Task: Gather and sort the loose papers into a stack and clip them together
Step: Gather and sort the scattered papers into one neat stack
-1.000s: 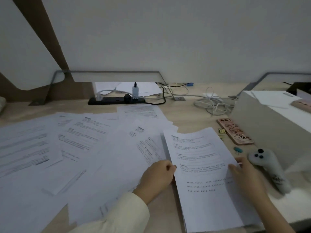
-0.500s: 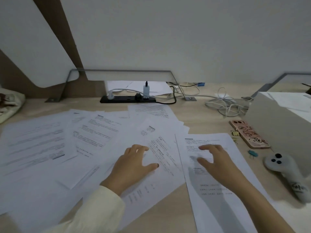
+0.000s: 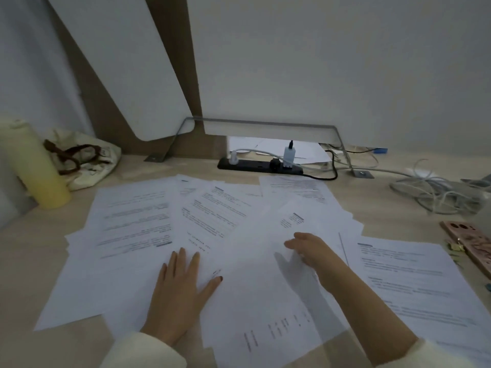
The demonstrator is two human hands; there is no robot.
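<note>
Several loose printed papers lie fanned and overlapping across the wooden desk. A neater stack of sheets lies apart at the right. My left hand lies flat on the overlapping sheets near the middle, fingers straight and spread. My right hand reaches over the sheets beside it, fingers loosely bent and pointing left, with a sheet's edge lifting under it. I cannot tell whether it pinches the paper. Small binder clips lie at the right edge next to a phone.
A yellow bottle and a cloth bag stand at the back left. A black power strip with plugs lies at the back centre. Tangled cables lie at the back right. A pink phone lies at the right edge.
Both hands left the right-hand stack and moved left onto the scattered sheets. The left hand flattened out; my view swung left, bringing the bottle and bag into sight.
</note>
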